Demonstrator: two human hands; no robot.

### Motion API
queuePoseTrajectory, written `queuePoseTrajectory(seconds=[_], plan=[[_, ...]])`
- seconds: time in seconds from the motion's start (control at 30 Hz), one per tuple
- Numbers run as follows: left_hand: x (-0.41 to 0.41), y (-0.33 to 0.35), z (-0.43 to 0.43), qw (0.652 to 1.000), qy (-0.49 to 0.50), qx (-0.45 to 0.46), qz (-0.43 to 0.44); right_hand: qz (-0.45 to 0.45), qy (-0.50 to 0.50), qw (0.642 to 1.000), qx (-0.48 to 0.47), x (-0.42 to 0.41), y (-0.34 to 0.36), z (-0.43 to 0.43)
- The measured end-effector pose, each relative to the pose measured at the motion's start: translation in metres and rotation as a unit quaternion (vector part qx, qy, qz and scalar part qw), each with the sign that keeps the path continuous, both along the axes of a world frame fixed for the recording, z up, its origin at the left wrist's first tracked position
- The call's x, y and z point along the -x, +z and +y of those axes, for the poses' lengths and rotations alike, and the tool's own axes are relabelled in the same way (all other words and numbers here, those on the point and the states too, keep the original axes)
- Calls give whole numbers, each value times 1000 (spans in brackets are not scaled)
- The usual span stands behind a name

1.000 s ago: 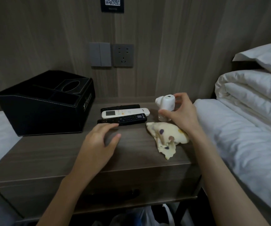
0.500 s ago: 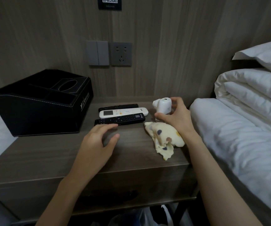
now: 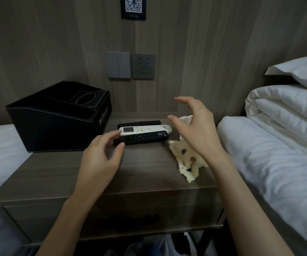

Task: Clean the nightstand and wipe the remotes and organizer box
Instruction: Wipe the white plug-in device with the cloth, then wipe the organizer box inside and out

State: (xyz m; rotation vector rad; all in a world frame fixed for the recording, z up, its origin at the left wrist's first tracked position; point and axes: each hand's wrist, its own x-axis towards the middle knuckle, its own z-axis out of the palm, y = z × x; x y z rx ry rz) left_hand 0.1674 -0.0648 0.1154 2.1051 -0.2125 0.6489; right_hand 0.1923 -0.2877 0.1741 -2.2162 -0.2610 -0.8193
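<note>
The dark wood-grain nightstand [image 3: 149,174] carries the black stitched organizer box [image 3: 56,126] at its back left. The right hand [image 3: 198,130] hovers with fingers spread, holding nothing, above the cream spotted cloth [image 3: 186,163] crumpled near the right edge. The left hand [image 3: 101,157], loosely curved and not closed, brackets the left end of the nearest black remote [image 3: 143,138]; contact is unclear. A white remote [image 3: 145,129] and a second black remote [image 3: 139,123] lie just behind. Wiping seems not yet begun; next, one hand should lift a remote and the other take the cloth. The box's pale side lettering [image 3: 103,115] and the wall QR placard's [image 3: 133,7] caption are illegible.
</note>
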Motion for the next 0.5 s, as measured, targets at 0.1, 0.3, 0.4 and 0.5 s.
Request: queuePoseTrajectory(seconds=[0.1,0.3,0.4,0.5], plan=[[4,3,15,999,36,9,-28,7,35,998,43,10,-1,21],[8,5,49,990,121,-1,-73,27,65,991,111,12,-23,53],[7,6,59,983,148,-42,-97,42,71,988,129,11,-27,67],[-3,8,67,977,158,-92,-107,56,76,985,144,6,-24,77]])
